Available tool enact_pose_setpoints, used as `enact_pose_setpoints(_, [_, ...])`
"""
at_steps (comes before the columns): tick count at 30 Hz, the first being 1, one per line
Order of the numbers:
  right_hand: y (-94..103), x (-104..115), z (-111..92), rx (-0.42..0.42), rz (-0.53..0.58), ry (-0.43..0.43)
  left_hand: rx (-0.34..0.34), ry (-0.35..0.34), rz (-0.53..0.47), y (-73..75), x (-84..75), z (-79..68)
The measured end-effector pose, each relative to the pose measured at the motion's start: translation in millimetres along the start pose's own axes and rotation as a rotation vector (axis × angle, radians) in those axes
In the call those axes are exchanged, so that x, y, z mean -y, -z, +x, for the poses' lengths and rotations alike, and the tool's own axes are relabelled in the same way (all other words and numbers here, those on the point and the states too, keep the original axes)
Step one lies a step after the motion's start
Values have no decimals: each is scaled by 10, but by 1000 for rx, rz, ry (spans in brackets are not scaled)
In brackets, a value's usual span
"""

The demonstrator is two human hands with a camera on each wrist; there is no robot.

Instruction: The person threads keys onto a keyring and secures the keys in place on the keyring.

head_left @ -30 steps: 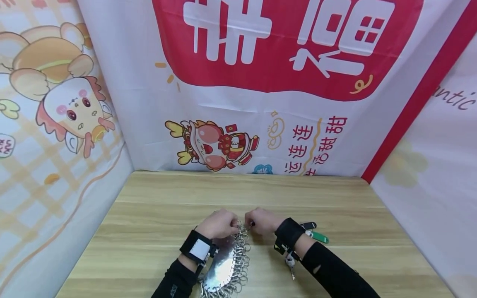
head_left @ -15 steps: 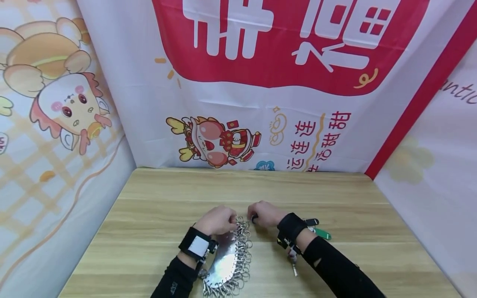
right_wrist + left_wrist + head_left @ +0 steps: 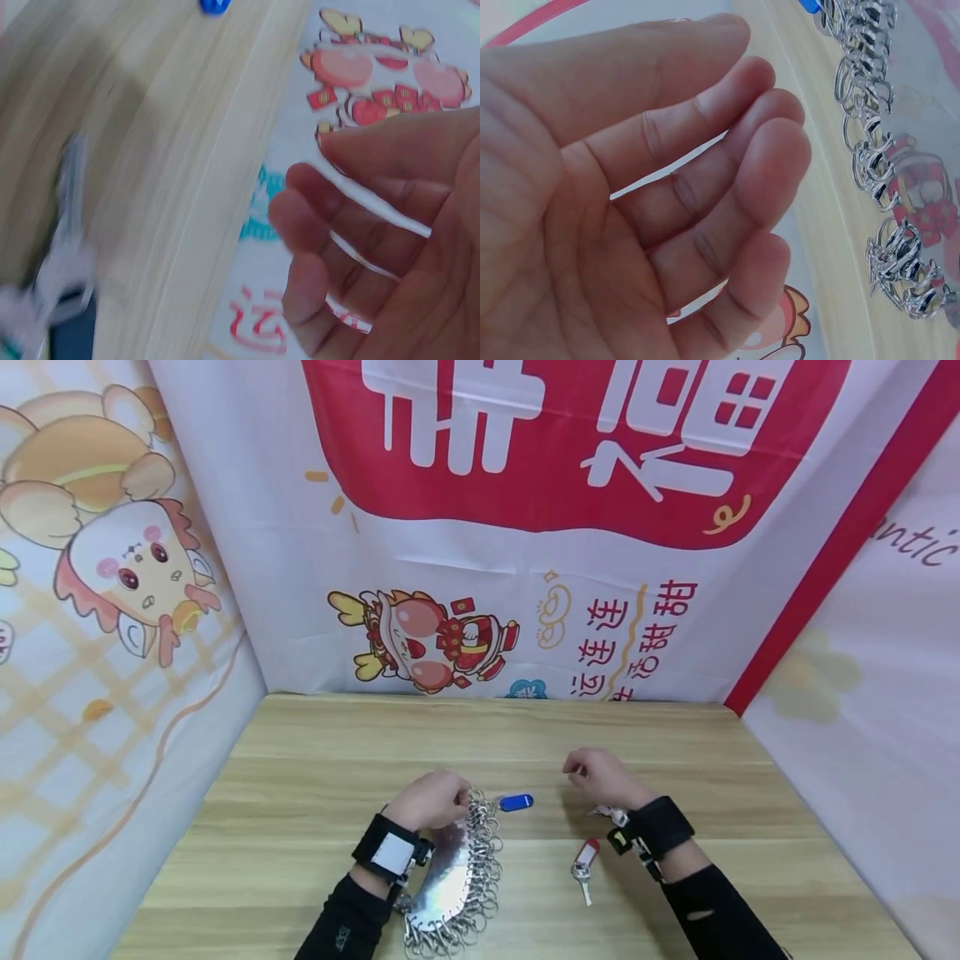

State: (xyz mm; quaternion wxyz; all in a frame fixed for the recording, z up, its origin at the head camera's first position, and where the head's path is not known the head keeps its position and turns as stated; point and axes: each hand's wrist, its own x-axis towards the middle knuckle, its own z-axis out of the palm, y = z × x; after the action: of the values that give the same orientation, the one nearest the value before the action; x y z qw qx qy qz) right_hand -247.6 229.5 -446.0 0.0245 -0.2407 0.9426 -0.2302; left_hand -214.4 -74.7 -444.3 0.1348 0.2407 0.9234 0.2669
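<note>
A shiny, curved, mirror-like metal piece [image 3: 444,881] edged with several small rings [image 3: 486,877] lies on the table. My left hand [image 3: 431,800] hovers at its far end; in the left wrist view the fingers [image 3: 772,172] are loosely bent, hold nothing and stay apart from the rings [image 3: 870,135]. A blue key tag [image 3: 516,802] lies beside the far rings. My right hand [image 3: 606,777] is above the table to the right, its fingers [image 3: 304,217] relaxed with nothing between them. Under the right wrist a silver key [image 3: 611,814] partly shows.
A key with a red tag [image 3: 587,857] lies between the ring-edged piece and my right forearm. In the right wrist view a blurred key [image 3: 69,210] lies near a dark tag [image 3: 73,330]. The wooden table [image 3: 315,777] ends at printed cloth walls [image 3: 292,610].
My right hand has let go of the blue key tag beside the rings and moved right. The red-tagged key now shows fully. My left hand has barely moved.
</note>
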Motion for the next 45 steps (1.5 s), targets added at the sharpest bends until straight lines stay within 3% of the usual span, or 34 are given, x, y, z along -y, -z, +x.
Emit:
enact_pose_setpoints(3, [55, -152, -135, -18, -42, -74, 10, -10, 37, -14, -42, -43])
enact_pose_setpoints(7, [90, -347, -287, 3, -127, -175, 24, -58, 171, -39, -122, -61])
enact_pose_setpoints(11, [91, -505, -381, 23, -175, -311, 8, -92, 318, -82, -225, 2])
enact_pose_setpoints(14, [69, -605, -406, 23, -175, -360, -9, -99, 415, -148, -304, 81])
enact_pose_setpoints(21, [12, -743, -434, 26, -157, -312, -36, -142, 615, -329, -468, 179])
enact_pose_setpoints(25, [-15, -709, -437, 21, -161, -305, -36, -160, 694, -462, -476, 195])
enact_pose_setpoints(31, [-76, -536, -422, 51, -81, -265, -53, -177, 719, -546, -471, 212])
enact_pose_setpoints(39, [-179, -449, -429, -33, -175, -280, -61, -191, 723, -594, -504, 234])
enact_pose_setpoints(45, [-230, -413, -411, -77, -169, -310, -14, -193, 740, -652, -475, 239])
